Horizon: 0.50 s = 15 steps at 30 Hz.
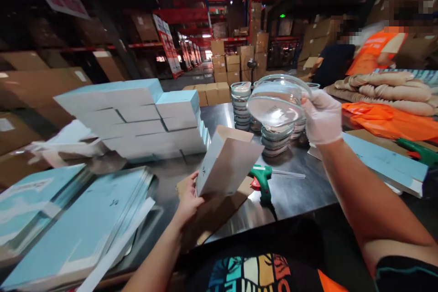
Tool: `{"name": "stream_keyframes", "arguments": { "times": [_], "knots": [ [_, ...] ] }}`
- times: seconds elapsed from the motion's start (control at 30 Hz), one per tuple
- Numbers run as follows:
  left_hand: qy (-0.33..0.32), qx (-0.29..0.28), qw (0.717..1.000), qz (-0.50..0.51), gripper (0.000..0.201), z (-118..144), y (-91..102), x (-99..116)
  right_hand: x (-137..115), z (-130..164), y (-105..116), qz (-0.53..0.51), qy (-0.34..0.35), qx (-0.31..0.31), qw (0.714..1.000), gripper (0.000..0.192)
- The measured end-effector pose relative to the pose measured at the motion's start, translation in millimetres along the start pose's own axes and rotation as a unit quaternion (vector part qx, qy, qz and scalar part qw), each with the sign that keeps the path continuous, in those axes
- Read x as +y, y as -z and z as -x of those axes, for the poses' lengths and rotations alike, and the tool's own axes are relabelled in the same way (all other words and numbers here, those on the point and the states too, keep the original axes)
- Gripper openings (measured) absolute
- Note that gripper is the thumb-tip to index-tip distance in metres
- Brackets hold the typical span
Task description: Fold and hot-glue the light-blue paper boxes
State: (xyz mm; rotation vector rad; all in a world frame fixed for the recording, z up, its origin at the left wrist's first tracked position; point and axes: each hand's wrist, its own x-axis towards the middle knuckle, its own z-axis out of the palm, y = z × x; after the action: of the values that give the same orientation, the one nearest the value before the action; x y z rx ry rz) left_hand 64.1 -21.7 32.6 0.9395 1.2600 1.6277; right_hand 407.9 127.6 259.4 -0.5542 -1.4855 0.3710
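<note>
Left hand (189,200) grips the open carton (226,160) upright; gloved right hand (321,116), arm outstretched, holds a glass bowl (275,102)

A green glue gun (262,181) lies on the steel tabletop (301,191) between the hands. Left of them sit stacked pale blue boxes (137,116) and flat blue sheets (78,219). Beyond the right one, orange cloth (386,121) and two co-workers (356,52).

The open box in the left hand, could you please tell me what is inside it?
The box is tilted with its open end facing away, toward the glass bowl in the gloved right hand. Only the flap's brown inner side shows; the box's own walls hide its inside.
</note>
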Motion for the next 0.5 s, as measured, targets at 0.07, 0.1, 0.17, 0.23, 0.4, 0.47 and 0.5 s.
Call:
{"name": "stream_keyframes", "arguments": {
  "times": [0.07,0.1,0.17,0.23,0.4,0.47,0.5],
  "knots": [
    [-0.008,-0.009,1.0,0.003,0.098,2.6,-2.9,-8.7,-31.7,23.5,1.6,-0.127,-0.074,-0.039,0.988,0.037],
    [-0.005,-0.019,1.0,0.004,0.1,4.8,-3.8,-12.5,-43.9,33.8,1.3,-0.158,-0.124,-0.067,0.977,0.039],
    [0.013,-0.049,0.999,0.013,0.106,10.8,-5.4,-18.1,-59.0,51.4,-1.8,-0.18,-0.219,-0.124,0.951,0.041],
    [0.021,-0.074,0.997,0.026,0.11,17.9,-8.1,-19.6,-61.6,66.4,-6.5,-0.159,-0.269,-0.179,0.933,0.041],
    [-0.048,-0.053,0.997,0.03,0.103,31.1,-15.8,-10.2,-33.9,109.8,-5.9,-0.081,-0.183,-0.214,0.956,0.059],
    [-0.079,-0.059,0.995,0.026,0.096,34.3,-17.5,-5.9,-18.9,132.2,-2.5,-0.015,-0.164,-0.172,0.971,0.068],
    [-0.092,-0.064,0.993,0.027,0.093,35.8,-18.2,-4.3,-12.1,143.7,-1.8,0.038,-0.163,-0.153,0.974,0.068]
  ]
}}
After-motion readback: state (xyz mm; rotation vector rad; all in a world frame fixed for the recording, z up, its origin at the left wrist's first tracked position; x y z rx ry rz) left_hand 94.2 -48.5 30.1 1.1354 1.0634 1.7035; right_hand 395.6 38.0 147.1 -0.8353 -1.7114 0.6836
